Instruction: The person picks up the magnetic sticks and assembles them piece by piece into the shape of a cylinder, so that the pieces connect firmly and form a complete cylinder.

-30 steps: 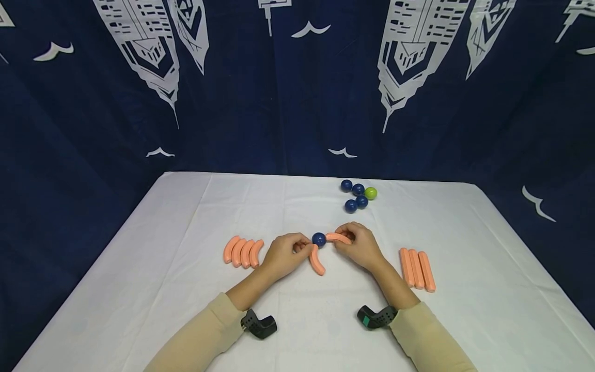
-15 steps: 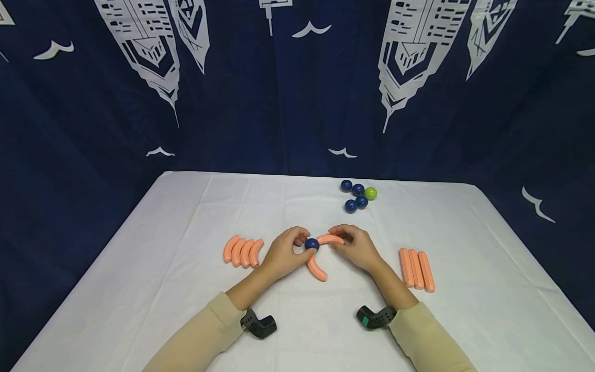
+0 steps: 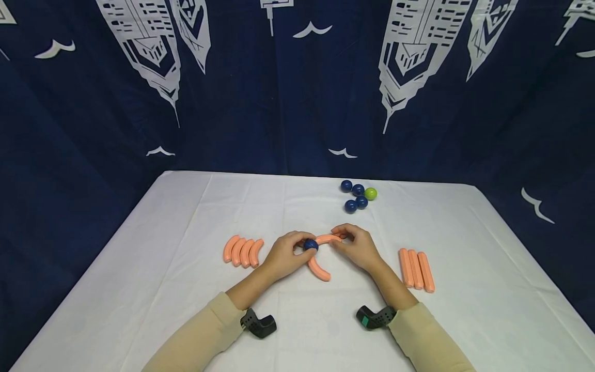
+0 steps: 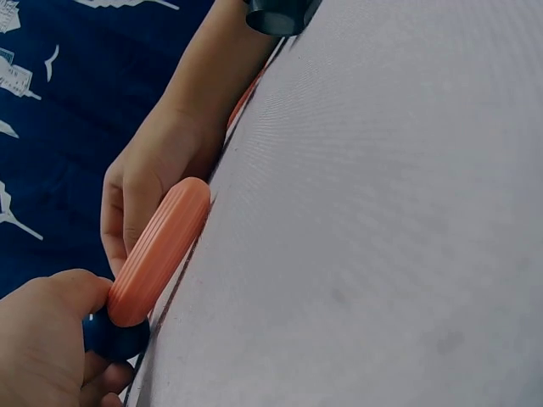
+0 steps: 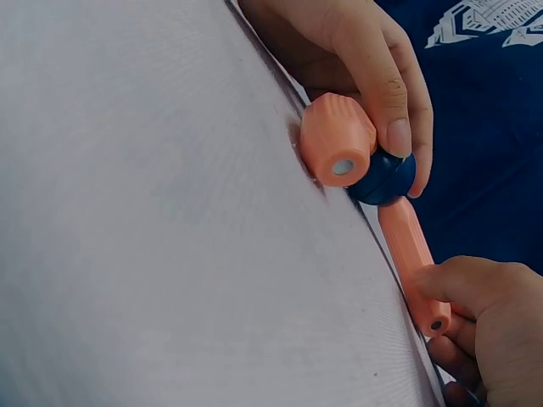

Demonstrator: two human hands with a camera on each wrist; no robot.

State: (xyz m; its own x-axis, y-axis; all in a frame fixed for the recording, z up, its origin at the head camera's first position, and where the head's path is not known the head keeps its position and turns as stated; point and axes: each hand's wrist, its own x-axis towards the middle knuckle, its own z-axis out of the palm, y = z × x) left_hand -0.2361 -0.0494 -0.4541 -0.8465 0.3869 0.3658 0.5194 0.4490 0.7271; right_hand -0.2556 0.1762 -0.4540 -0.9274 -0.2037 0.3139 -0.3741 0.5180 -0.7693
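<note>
A dark blue ball (image 3: 311, 244) sits between the thumb and fingers of my left hand (image 3: 286, 254), which pinches it. From its near side a curved orange stick (image 3: 319, 270) runs toward me, its end against the ball. A second curved orange stick (image 3: 327, 238) reaches from the ball to the right. My right hand (image 3: 358, 247) pinches that one near its outer end, as the right wrist view shows, where the stick (image 5: 407, 246) meets the ball (image 5: 392, 180). Small round metal discs show in the sticks' end faces.
Several curved orange sticks (image 3: 244, 251) lie side by side at left. Three straight orange sticks (image 3: 417, 270) lie at right. Farther back are several blue balls (image 3: 350, 206) and one green ball (image 3: 370, 194). A patterned navy curtain (image 3: 279, 103) hangs behind the white table (image 3: 223, 206).
The blue ball has shifted left and slightly nearer, into my left hand's grip. The right-hand stick moved left with it, and the near stick's free end swung right and nearer.
</note>
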